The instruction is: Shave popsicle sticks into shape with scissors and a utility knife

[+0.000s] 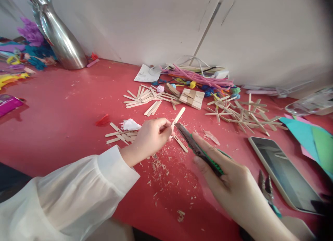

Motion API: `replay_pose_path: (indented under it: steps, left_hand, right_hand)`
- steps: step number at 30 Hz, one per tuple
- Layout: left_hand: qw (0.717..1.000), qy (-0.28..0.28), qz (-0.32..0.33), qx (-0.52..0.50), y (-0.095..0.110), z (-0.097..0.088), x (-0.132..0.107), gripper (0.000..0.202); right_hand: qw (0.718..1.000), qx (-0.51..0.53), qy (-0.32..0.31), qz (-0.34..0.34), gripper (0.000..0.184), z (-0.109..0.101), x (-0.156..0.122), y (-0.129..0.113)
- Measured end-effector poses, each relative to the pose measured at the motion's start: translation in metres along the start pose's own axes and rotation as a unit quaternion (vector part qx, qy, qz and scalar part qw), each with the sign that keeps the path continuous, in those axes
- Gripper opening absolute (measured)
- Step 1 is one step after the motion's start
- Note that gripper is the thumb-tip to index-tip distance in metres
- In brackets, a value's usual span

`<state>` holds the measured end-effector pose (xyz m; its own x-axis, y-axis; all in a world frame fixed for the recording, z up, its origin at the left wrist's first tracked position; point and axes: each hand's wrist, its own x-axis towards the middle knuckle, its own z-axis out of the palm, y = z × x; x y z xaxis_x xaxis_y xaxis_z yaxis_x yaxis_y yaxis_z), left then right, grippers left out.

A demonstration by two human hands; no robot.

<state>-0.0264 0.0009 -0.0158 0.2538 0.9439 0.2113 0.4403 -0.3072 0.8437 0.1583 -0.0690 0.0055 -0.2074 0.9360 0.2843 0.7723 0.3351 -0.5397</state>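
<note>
Pinched in my left hand (pixel 153 138) is a wooden craft stick (pixel 179 115), its rounded end pointing up and away. My right hand (pixel 229 178) grips a green and black utility knife (pixel 205 154). The knife's blade (pixel 182 130) is out, and its tip is at the stick close to my left fingers; whether it cuts in cannot be told. Wood shavings (pixel 161 164) lie scattered below my hands. Another craft stick (pixel 180 143) rests on the table just under them. Behind my left wrist lie several sticks (pixel 117 134) and a white crumpled piece (pixel 130 124).
Craft sticks (pixel 142 97) and a stick bundle (pixel 192 98) lie ahead, before pink pipe cleaners (pixel 200 75). More sticks (pixel 244 112) pile up to the right. A phone (pixel 283 171), pliers (pixel 266 187) and coloured paper (pixel 309 133) sit at right. A steel jug (pixel 61 39) stands back left.
</note>
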Motion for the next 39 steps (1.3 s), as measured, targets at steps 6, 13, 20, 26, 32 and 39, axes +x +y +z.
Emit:
replay_pose_path:
  steps: [6, 13, 20, 26, 32, 39]
  left_hand:
    - [0.999, -0.008, 0.000, 0.033, 0.003, -0.001, 0.000, 0.021]
    - [0.984, -0.017, 0.000, 0.177, 0.015, -0.001, -0.005, 0.022]
    - [0.986, -0.022, -0.008, 0.167, 0.018, -0.001, -0.003, 0.020]
    - [0.993, -0.016, 0.009, 0.113, 0.014, -0.001, -0.003, 0.019]
    - [0.993, -0.011, -0.002, 0.117, 0.012, 0.004, -0.003, 0.019]
    - [0.987, -0.025, 0.018, 0.158, 0.015, -0.001, -0.001, 0.023]
  right_hand:
    - [1.000, -0.012, -0.011, -0.006, 0.045, 0.000, 0.001, 0.000]
    - [0.999, -0.029, -0.014, -0.019, 0.046, 0.003, -0.002, 0.004]
    - [0.954, -0.247, 0.068, -0.154, 0.042, 0.009, -0.003, -0.001]
    - [0.976, -0.176, 0.056, -0.112, 0.044, 0.012, -0.002, 0.001]
    - [0.994, 0.033, -0.052, 0.085, 0.047, 0.007, 0.001, 0.003]
    - [0.999, -0.021, -0.029, 0.030, 0.045, -0.001, 0.004, 0.004]
